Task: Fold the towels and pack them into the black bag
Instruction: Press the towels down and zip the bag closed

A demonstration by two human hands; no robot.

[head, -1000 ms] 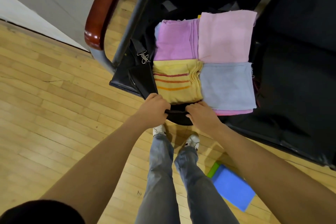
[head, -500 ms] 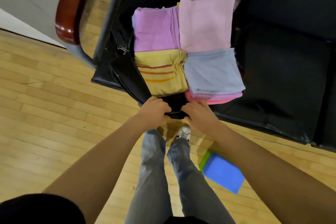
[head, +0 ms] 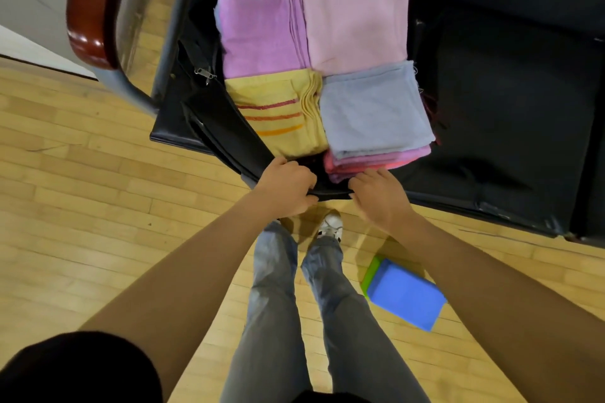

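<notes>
On the black seat by the left armrest, the black bag (head: 209, 121) lies open, its long axis running from the near edge of the seat toward the backrest, mouth facing up. Four folded stacks fill it in a two-by-two block: a purple towel (head: 258, 33) far left, a pale pink towel (head: 357, 10) far right, a yellow striped towel (head: 278, 114) near left with its stripes running left to right, and a grey-blue towel (head: 373, 108) near right lying on top of pink folded ones (head: 376, 160). At the bag's near rim the left hand (head: 284, 190) has its fingers curled over the black edge, gripping it. The right hand (head: 379, 196) is just beside it on the same rim, fingers bent down onto the edge near the pink stack. A zip pull (head: 204, 72) lies on the bag's left side. Outward, the chair (head: 510, 108) has a red-brown armrest (head: 91, 10) at far left. A blue and green block (head: 402, 294) lies on the wood floor (head: 82, 206) near the person's legs.
</notes>
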